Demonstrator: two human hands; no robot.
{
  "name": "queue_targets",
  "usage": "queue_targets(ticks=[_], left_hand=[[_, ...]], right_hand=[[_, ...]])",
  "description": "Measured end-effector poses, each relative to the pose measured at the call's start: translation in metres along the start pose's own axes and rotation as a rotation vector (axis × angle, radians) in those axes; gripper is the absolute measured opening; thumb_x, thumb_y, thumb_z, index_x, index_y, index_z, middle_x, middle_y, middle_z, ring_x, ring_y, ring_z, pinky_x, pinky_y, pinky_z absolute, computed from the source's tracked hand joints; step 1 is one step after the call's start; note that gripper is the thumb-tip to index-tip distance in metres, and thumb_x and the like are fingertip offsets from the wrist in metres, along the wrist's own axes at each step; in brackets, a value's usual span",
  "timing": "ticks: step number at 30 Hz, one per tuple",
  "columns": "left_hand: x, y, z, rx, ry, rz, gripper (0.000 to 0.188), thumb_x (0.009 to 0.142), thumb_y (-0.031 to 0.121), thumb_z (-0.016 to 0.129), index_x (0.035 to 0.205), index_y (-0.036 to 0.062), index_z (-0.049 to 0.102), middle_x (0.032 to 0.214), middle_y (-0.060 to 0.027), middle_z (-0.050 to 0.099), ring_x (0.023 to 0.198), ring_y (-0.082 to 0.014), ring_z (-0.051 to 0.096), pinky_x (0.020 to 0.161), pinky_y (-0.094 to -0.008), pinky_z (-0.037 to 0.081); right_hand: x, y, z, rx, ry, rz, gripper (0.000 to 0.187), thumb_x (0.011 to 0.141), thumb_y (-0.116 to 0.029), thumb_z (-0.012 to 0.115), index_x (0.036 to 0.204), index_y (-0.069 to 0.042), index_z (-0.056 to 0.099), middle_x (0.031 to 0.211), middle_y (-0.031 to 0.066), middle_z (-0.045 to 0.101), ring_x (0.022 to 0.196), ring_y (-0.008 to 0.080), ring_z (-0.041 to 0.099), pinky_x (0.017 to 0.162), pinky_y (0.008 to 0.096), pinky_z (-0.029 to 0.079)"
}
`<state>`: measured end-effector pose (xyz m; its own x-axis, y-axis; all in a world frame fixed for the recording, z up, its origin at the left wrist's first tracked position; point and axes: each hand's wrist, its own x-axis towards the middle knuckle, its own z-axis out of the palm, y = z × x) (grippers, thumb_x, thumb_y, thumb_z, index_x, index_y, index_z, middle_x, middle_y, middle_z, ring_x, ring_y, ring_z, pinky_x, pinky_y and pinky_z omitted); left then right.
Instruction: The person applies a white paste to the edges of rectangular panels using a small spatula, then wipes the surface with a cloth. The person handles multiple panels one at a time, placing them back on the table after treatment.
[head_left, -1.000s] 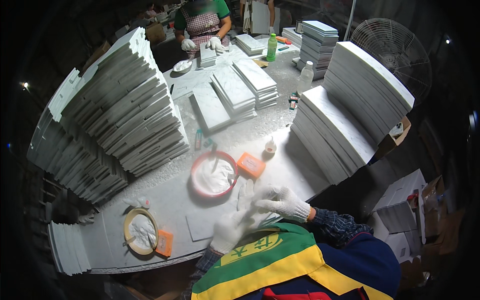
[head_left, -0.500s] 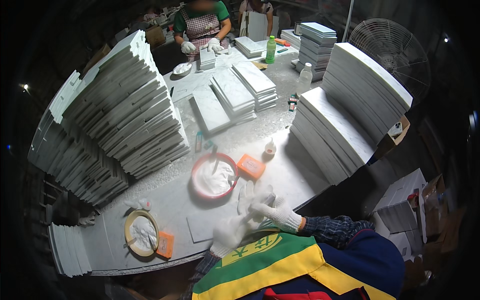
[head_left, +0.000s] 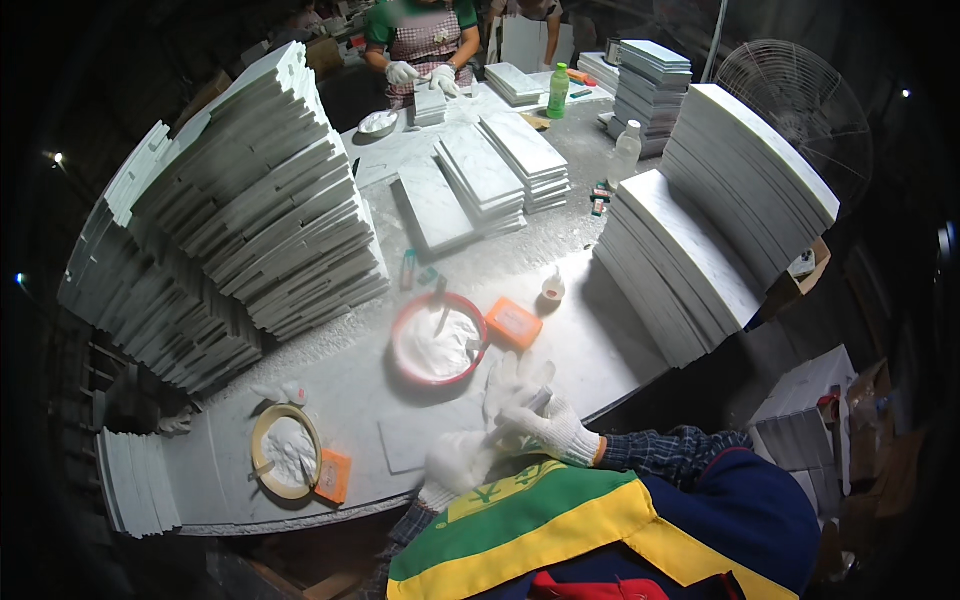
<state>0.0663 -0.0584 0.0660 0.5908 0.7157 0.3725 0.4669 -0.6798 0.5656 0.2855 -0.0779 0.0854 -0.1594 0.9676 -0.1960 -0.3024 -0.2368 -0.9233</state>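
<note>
Both my hands wear white knit gloves and meet close in front of my apron. My left hand (head_left: 458, 463) is smeared by motion, so its fingers cannot be read. My right hand (head_left: 555, 432) is closed around a short grey bar-like piece (head_left: 538, 402), whose kind I cannot make out. Just beyond it lies a loose white glove (head_left: 512, 378) with its fingers pointing away. A thin pale marble tile (head_left: 400, 447) rests flat beside my left hand. The red-rimmed bowl (head_left: 437, 340) of white powder stands ahead, with scrapers stuck in it, next to an orange box (head_left: 514, 322).
Tall tile stacks rise at the left (head_left: 270, 220) and right (head_left: 690, 260). A yellowish bowl (head_left: 287, 450) of powder and an orange box (head_left: 333, 476) sit front left. A small white bottle (head_left: 553, 289) stands ahead. Across the table, a gloved co-worker (head_left: 425, 60) handles small tiles.
The whole view has shifted slightly, so the scene sits a little to the right. My hands stay together in nearly the same place, the left one blurred in both frames.
</note>
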Motion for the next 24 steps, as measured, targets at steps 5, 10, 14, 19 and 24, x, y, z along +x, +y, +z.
queue_targets(ticks=[5,10,14,19,24], left_hand=[[-0.007,-0.003,-0.001,-0.096,0.105,-0.188,0.021,0.099,0.029,0.068,0.100,0.0082,0.071,0.082,-0.0146,0.069,0.073,-0.0366,0.066,0.062,-0.0449,0.051],[-0.029,-0.018,-0.016,-0.366,0.347,-0.582,0.030,0.105,0.032,0.063,0.109,0.0032,0.069,0.082,-0.0100,0.068,0.072,-0.0276,0.067,0.065,-0.0418,0.053],[-0.034,-0.063,-0.042,-0.657,0.751,-0.825,0.035,0.109,0.033,0.056,0.117,0.0007,0.065,0.087,-0.0074,0.066,0.080,-0.0180,0.064,0.072,-0.0374,0.053],[-0.021,-0.139,-0.066,0.198,0.590,-0.652,0.032,0.107,0.034,0.054,0.117,0.0056,0.065,0.099,-0.0170,0.066,0.094,-0.0352,0.064,0.083,-0.0471,0.051],[0.003,-0.214,-0.069,0.408,0.335,-0.758,0.030,0.100,0.035,0.059,0.110,0.0080,0.066,0.104,-0.0231,0.066,0.101,-0.0442,0.063,0.086,-0.0556,0.049]], right_hand=[[0.018,-0.014,0.003,-0.123,-0.113,-0.017,0.029,0.102,-0.017,0.070,0.125,-0.002,0.067,0.099,0.0057,0.073,0.085,0.0110,0.069,0.072,0.0251,0.055],[0.024,-0.023,-0.006,-0.136,-0.256,0.004,0.042,0.100,-0.012,0.067,0.138,0.003,0.059,0.115,0.0116,0.071,0.096,0.0146,0.067,0.086,0.0283,0.055],[0.027,-0.017,-0.027,-0.181,-0.188,0.070,0.044,0.101,-0.015,0.070,0.138,0.006,0.061,0.114,0.0117,0.071,0.098,0.0144,0.067,0.089,0.0290,0.055],[0.021,-0.007,-0.041,-0.673,-0.128,-0.128,0.032,0.100,-0.017,0.071,0.128,-0.001,0.070,0.115,0.0086,0.076,0.101,0.0174,0.071,0.093,0.0320,0.056],[0.005,-0.021,-0.047,-0.938,-0.271,-0.339,0.031,0.098,-0.032,0.070,0.121,-0.012,0.074,0.115,0.0160,0.074,0.102,0.0350,0.073,0.091,0.0405,0.057]])
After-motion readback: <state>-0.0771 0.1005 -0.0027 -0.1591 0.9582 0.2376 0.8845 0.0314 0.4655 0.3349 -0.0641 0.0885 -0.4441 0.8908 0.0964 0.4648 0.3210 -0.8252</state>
